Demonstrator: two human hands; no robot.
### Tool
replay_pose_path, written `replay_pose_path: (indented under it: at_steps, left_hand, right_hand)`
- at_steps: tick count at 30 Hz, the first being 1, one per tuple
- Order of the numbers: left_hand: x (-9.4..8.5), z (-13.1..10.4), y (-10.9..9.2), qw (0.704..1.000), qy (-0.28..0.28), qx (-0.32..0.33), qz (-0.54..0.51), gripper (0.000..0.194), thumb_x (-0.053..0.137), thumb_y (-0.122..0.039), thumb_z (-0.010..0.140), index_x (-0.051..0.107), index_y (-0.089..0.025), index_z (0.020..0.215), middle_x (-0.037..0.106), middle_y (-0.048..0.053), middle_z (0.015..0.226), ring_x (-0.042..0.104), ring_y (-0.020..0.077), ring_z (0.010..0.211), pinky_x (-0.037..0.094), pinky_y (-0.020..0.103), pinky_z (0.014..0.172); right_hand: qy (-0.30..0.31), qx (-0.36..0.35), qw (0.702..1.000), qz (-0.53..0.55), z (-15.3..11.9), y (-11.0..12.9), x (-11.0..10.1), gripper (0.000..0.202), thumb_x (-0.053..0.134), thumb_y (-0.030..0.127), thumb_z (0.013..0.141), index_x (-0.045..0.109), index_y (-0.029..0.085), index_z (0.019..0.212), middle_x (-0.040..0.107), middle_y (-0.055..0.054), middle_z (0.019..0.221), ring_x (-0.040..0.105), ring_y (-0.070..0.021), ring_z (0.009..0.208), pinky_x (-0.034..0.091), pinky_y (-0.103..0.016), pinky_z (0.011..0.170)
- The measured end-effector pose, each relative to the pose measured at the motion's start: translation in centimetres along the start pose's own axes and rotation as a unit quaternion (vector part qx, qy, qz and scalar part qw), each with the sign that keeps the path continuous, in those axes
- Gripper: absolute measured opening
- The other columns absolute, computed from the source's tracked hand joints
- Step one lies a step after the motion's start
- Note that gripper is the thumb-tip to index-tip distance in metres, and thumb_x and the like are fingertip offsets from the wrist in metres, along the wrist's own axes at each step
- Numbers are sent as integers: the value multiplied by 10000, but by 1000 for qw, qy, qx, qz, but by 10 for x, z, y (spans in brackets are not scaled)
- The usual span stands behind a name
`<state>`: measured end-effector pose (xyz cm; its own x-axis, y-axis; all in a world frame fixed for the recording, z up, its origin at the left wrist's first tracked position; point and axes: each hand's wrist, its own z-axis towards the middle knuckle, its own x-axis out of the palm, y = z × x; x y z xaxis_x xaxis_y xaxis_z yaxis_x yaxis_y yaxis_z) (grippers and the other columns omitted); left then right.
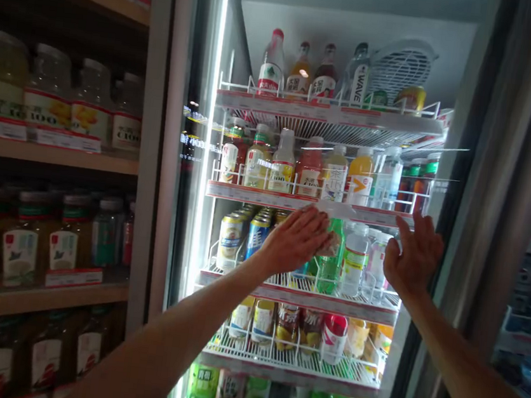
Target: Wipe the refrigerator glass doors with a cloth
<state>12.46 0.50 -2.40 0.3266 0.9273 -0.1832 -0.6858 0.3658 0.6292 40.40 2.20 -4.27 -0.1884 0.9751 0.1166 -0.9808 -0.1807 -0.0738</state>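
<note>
My left hand reaches out to the middle of a lit drinks cooler, its fingers stretched and held close together. A faint mirrored patch beside its fingertips and streaks of reflected light suggest a glass door in front of the shelves; whether the palm touches it I cannot tell. Behind the fingertips stands a green bottle, partly covered by the hand. Toward the cooler's right side, my right hand is raised with its fingers spread and nothing visible in it. Near it are a clear bottle with a green-yellow label and the right door frame.
Wire shelves carry bottles and cans, with beer cans at left and juice bottles above. A wooden shelf with more bottles stands at the left. A white fan grille shows at the cooler's top back.
</note>
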Motion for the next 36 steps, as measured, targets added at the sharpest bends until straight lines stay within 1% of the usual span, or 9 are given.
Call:
replay_pose_path:
  at_steps: [6, 8, 12, 14, 20, 26, 32, 34, 36]
  left_hand:
    - [-15, -10, 53, 964, -137, -212, 79, 406, 419, -249, 881, 459, -157, 1275, 419, 158, 1390, 230, 298, 1384, 326, 511, 1083]
    - [-13, -24, 38, 980, -114, -147, 68, 404, 440, -273, 874, 464, -177, 1266, 441, 136, 1378, 221, 293, 1388, 332, 507, 1083]
    - [-8, -56, -12, 992, -4, 125, 0, 349, 494, -286, 864, 511, -203, 1202, 506, 56, 1340, 308, 227, 1356, 327, 390, 1108]
    - [-11, -63, -12, 988, 19, 151, -15, 332, 498, -293, 868, 519, -208, 1189, 514, 47, 1334, 319, 207, 1351, 319, 360, 1110]
    - [-26, -67, 37, 984, -72, -148, 65, 375, 468, -258, 872, 473, -168, 1236, 399, 144, 1412, 176, 288, 1402, 322, 486, 1089]
    - [-22, -107, 0, 992, 42, 121, -5, 354, 533, -286, 853, 512, -225, 1202, 490, 50, 1362, 305, 207, 1358, 335, 381, 1101]
    - [-37, -102, 59, 965, -88, -236, 77, 437, 469, -238, 865, 440, -203, 1299, 347, 126, 1451, 235, 294, 1382, 321, 507, 1083]
    - [-38, -109, 57, 956, -108, -259, 80, 433, 462, -225, 866, 441, -172, 1295, 316, 152, 1462, 215, 319, 1386, 317, 525, 1077]
    - [-37, -124, 40, 984, -64, -161, 49, 412, 485, -246, 861, 464, -175, 1267, 363, 145, 1438, 206, 316, 1389, 326, 507, 1076]
  right_hand:
    - [11, 3, 1000, -1, 0, 0, -1, 449, 386, 304, 851, 506, 188, 1268, 422, -128, 1417, 346, -277, 1338, 276, -496, 1053]
    - [7, -2, 1000, 8, 0, -1, 0, 455, 387, 297, 853, 504, 177, 1276, 420, -137, 1416, 346, -292, 1335, 277, -514, 1048]
    - [-12, -18, 999, 27, -1, -4, 3, 475, 401, 289, 847, 495, 166, 1296, 424, -148, 1408, 353, -324, 1322, 277, -559, 1033]
    - [-13, -21, 999, 24, -1, -4, 3, 481, 397, 298, 850, 489, 166, 1303, 423, -147, 1408, 355, -325, 1322, 288, -562, 1026]
    - [22, -4, 1000, 2, -1, -2, -1, 485, 357, 307, 866, 466, 191, 1323, 396, -123, 1433, 322, -287, 1352, 286, -524, 1049]
    - [2, -12, 1000, 10, -2, -4, 2, 486, 386, 313, 849, 483, 171, 1304, 410, -135, 1420, 349, -318, 1328, 286, -538, 1030]
    - [-13, -27, 999, 30, -2, -5, 3, 497, 416, 285, 851, 450, 180, 1336, 397, -157, 1427, 324, -323, 1343, 263, -541, 1042]
    - [-23, -36, 999, 23, -1, -6, 3, 494, 419, 294, 847, 461, 175, 1325, 415, -159, 1415, 334, -308, 1340, 276, -525, 1041]
    - [-26, -42, 999, 16, -1, -6, 4, 495, 418, 293, 843, 463, 175, 1321, 422, -155, 1410, 336, -292, 1342, 285, -508, 1041]
